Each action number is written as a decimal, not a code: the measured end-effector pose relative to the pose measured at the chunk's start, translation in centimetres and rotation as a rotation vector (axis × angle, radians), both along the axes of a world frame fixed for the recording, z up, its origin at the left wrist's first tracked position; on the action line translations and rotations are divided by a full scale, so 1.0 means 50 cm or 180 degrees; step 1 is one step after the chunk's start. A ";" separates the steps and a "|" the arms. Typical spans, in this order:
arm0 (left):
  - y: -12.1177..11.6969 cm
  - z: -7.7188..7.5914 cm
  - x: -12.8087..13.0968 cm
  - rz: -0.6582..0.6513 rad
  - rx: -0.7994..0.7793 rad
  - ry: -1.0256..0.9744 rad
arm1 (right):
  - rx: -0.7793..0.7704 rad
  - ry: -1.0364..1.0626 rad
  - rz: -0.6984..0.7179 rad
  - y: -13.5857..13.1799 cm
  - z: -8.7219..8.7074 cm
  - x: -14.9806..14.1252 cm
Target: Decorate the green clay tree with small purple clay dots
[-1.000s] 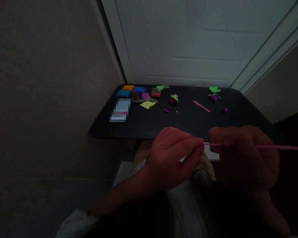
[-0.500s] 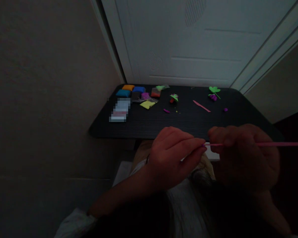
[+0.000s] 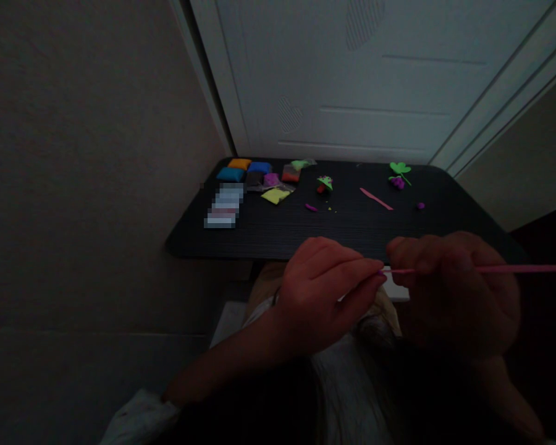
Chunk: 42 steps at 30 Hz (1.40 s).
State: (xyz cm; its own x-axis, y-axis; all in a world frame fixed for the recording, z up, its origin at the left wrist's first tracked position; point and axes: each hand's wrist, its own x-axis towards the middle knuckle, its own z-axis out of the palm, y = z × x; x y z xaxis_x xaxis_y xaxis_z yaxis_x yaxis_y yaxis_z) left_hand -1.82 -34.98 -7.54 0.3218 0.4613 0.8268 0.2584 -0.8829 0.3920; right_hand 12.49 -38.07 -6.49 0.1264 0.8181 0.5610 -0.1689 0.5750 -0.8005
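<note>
My right hand (image 3: 458, 290) is closed around a thin pink modelling tool (image 3: 523, 269), whose shaft runs out past the right edge of the view. The tool's narrow tip points left and meets a tiny bit of purple clay (image 3: 380, 272). That bit is pinched between the thumb and fingertips of my left hand (image 3: 328, 290); most of it is hidden by the fingers. Both hands are held up in front of the table's near edge, over my lap.
On the black table (image 3: 259, 241) lie clay packets, among them a yellow one (image 3: 276, 196) and an orange one (image 3: 240, 164). Beyond my hands are a green-capped clay mushroom (image 3: 325, 183), a pink knife (image 3: 376, 198), purple grapes-like clay (image 3: 398, 182) with a green leaf (image 3: 400, 167), and a purple lump (image 3: 420, 206).
My right hand has shifted very slightly left with the pink tool. The left hand and the things on the table stay practically the same.
</note>
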 end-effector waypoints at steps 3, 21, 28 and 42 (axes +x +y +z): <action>0.000 0.000 -0.001 -0.0019 0.0009 -0.0011 | -0.0019 0.0030 0.0017 0.001 0.001 -0.002; -0.001 -0.005 -0.003 -0.0125 -0.0159 -0.0075 | -0.0054 0.0201 0.0236 0.011 0.003 0.018; -0.003 -0.003 -0.001 -0.0144 -0.0185 -0.0085 | -0.0141 0.0170 0.0179 0.007 0.002 0.010; -0.006 -0.001 -0.002 -0.0172 -0.0318 -0.0028 | -0.0214 0.0007 -0.0008 0.000 0.000 0.005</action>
State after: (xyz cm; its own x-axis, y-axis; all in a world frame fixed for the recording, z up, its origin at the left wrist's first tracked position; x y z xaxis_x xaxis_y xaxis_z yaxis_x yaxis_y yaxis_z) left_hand -1.89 -35.30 -7.59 0.3413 0.5238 0.7805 0.2076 -0.8519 0.4809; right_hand 12.72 -38.07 -6.48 0.1295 0.8536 0.5046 -0.1694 0.5204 -0.8369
